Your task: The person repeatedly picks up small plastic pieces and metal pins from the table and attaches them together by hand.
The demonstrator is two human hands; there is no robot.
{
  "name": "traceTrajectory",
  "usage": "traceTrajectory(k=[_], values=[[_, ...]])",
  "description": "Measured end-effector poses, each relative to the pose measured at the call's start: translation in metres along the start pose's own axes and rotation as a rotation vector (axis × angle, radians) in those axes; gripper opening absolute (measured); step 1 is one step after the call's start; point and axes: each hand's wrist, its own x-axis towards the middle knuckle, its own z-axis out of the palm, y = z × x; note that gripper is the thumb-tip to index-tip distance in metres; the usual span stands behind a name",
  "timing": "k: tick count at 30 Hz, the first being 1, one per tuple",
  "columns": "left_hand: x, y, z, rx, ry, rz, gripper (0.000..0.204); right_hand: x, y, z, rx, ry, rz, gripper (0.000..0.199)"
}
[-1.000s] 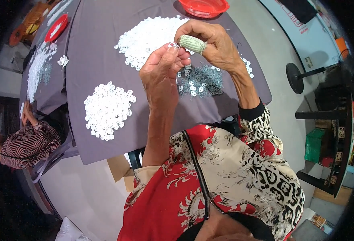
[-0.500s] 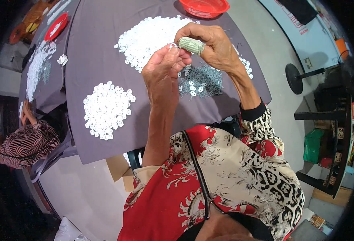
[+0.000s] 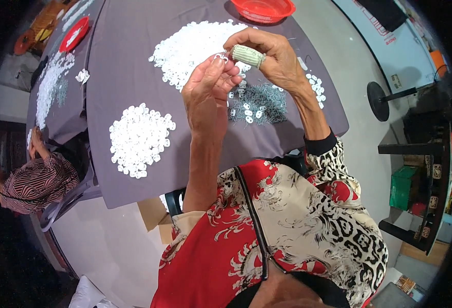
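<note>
Over the table, my left hand (image 3: 205, 92) is closed in a pinch on a small white plastic piece (image 3: 221, 57) with a rounded, looped outline. My right hand (image 3: 280, 61) meets it from the right, thumb and forefinger pressed together at the piece's edge. Whatever those right fingertips hold is too small to make out. A pale green ribbed cover (image 3: 248, 56) wraps one right digit. Behind my hands spreads a large heap of white pieces (image 3: 185, 51). Below them lies a pile of thin grey metal pins (image 3: 272, 100), with several white two-holed pieces (image 3: 248, 112) on it.
A smaller heap of white pieces (image 3: 140, 141) lies at the table's left, and a few more (image 3: 316, 88) near its right edge. A red basket (image 3: 263, 19) stands at the far edge. At far left, another person (image 3: 38, 182) in stripes works at a neighbouring table.
The white piece shows more plainly between my left fingertips, and my right fingertips have shifted slightly against it. The whole view has moved a little.
</note>
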Motion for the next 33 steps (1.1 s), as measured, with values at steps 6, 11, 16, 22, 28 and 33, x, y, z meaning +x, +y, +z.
traceTrajectory(k=[6,11,16,22,28,33], values=[[0.002,-0.004,-0.001,0.028,0.025,0.045,0.029,-0.006,0.001,0.006,-0.080,0.046,0.012,0.012],[0.002,-0.007,0.000,0.040,0.030,0.058,0.031,-0.006,-0.003,0.007,-0.175,0.061,0.005,0.010],[0.002,-0.001,-0.005,0.186,0.016,0.018,0.028,-0.004,0.003,0.002,-0.192,-0.024,0.061,0.009],[0.004,0.010,-0.013,0.369,0.042,0.103,0.021,0.004,0.004,0.003,-0.164,-0.150,0.077,0.012],[0.009,0.019,-0.027,0.291,0.114,0.181,0.022,0.006,0.019,0.008,-0.015,-0.127,0.126,0.013],[0.009,0.034,-0.034,0.262,0.161,0.238,0.022,0.002,0.063,0.016,-0.183,-0.119,0.282,0.013]])
